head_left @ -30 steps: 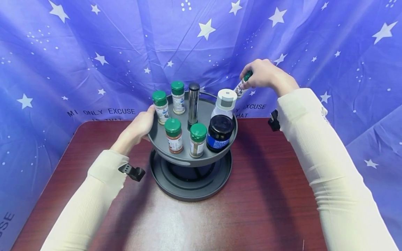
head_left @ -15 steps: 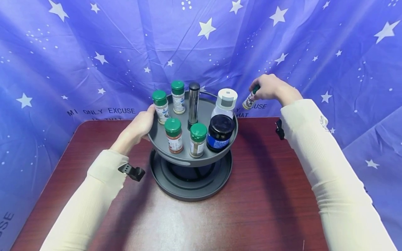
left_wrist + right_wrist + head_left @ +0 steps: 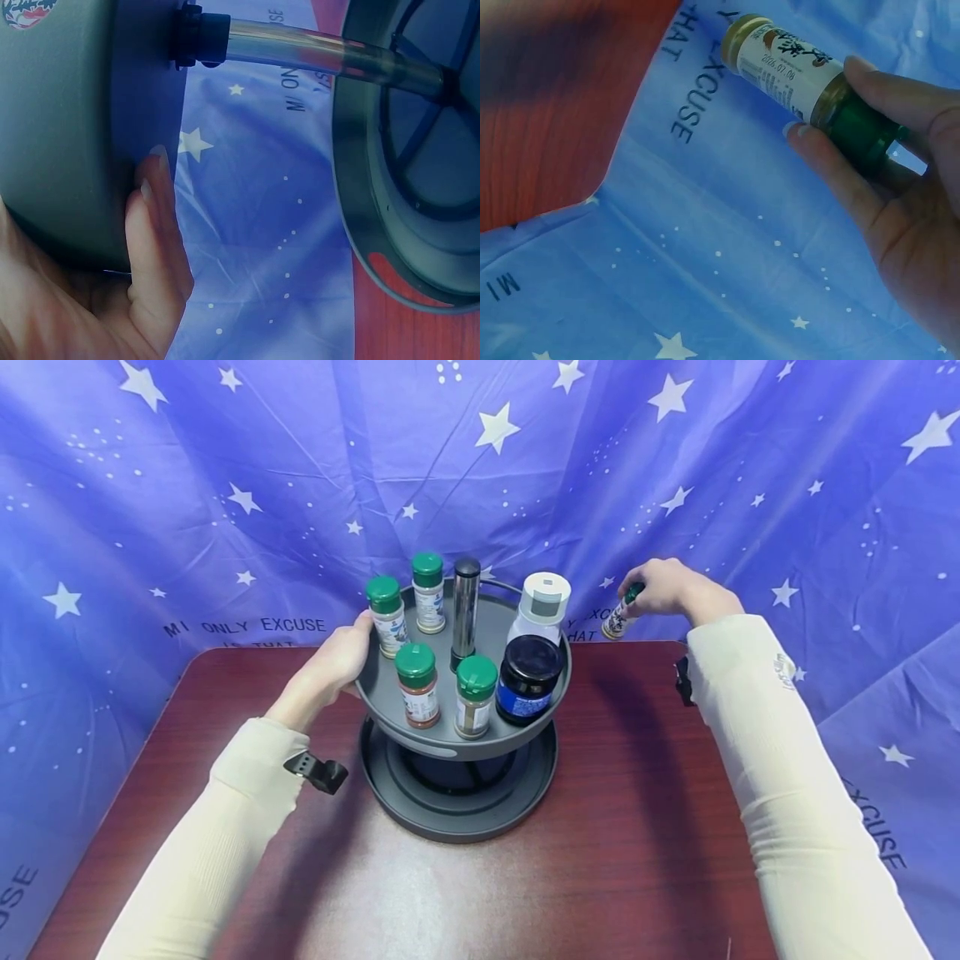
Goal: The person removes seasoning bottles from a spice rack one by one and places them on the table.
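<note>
My left hand (image 3: pixel 339 658) grips the left rim of the upper tier of a grey two-tier turntable organizer (image 3: pixel 381 683). In the left wrist view its fingers (image 3: pixel 161 247) curl underneath that tier. Off to the right, beyond the table's back edge in the head view, my right hand (image 3: pixel 671 589) holds a spice jar (image 3: pixel 615 623) by its green cap, tilted with the base down and left. The right wrist view shows this jar's white printed label (image 3: pixel 780 64) and thumb and fingers around the cap. Several green-capped spice jars (image 3: pixel 416 685) stand upright on the upper tier.
A black-lidded jar (image 3: pixel 528 681) and a white-capped bottle (image 3: pixel 542 606) stand at the upper tier's right side. A metal post (image 3: pixel 465 610) rises from its middle. The lower tier (image 3: pixel 459 822) rests on the dark red table (image 3: pixel 630 860); a blue star-printed curtain (image 3: pixel 300 468) hangs behind.
My right hand has moved right and down with the spice jar, away from the white-capped bottle. The left hand and the turntable organizer stay in place.
</note>
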### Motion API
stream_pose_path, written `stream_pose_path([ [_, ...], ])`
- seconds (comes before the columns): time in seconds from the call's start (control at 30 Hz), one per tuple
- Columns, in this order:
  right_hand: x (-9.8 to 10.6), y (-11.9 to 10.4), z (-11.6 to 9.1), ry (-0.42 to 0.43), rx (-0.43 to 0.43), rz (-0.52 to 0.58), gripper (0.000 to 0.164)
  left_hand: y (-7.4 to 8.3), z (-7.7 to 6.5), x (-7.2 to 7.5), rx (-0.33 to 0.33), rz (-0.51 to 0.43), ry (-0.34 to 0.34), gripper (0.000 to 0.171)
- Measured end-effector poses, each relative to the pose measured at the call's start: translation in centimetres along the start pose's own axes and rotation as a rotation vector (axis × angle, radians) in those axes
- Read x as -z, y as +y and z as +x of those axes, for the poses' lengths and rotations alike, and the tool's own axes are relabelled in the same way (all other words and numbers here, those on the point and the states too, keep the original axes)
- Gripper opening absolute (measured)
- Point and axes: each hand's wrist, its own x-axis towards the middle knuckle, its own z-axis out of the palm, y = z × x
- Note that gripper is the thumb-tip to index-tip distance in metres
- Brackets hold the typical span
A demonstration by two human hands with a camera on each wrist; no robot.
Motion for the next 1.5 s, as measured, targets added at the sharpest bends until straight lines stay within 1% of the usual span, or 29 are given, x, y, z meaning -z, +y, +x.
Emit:
stream_pose_path([
  [0.13,-0.7,0.3,0.0,-0.003,0.003,-0.014,0.043,0.0,0.1,0.0,-0.003,0.001,0.01,0.078],
  [0.37,-2.9,0.9,0.2,0.02,0.005,-0.017,0.038,0.0,0.0,0.1,0.002,0.009,0.003,0.08],
  [0.6,-4.8,2.0,0.1,0.02,-0.042,-0.05,0.039,0.0,0.0,0.0,0.0,0.002,0.01,0.078],
  [0.73,-5.8,2.8,0.3,0.037,-0.028,-0.081,0.038,-0.1,0.0,0.0,0.0,-0.006,0.014,0.077],
  [0.87,-6.8,3.4,0.4,0.052,-0.011,-0.073,0.034,-0.1,0.1,0.0,0.005,-0.005,0.017,0.078],
  [1.0,-7.8,3.8,0.3,0.04,-0.026,-0.037,0.031,-0.1,0.1,0.0,0.008,-0.002,0.018,0.078],
  [1.23,-8.7,4.1,0.4,0.008,-0.053,-0.015,0.036,-0.1,0.1,0.1,0.002,-0.011,0.026,0.076],
  [1.5,-10.0,4.7,0.8,-0.001,-0.019,-0.05,0.037,-0.2,0.2,0.0,0.006,-0.01,0.024,0.075],
])
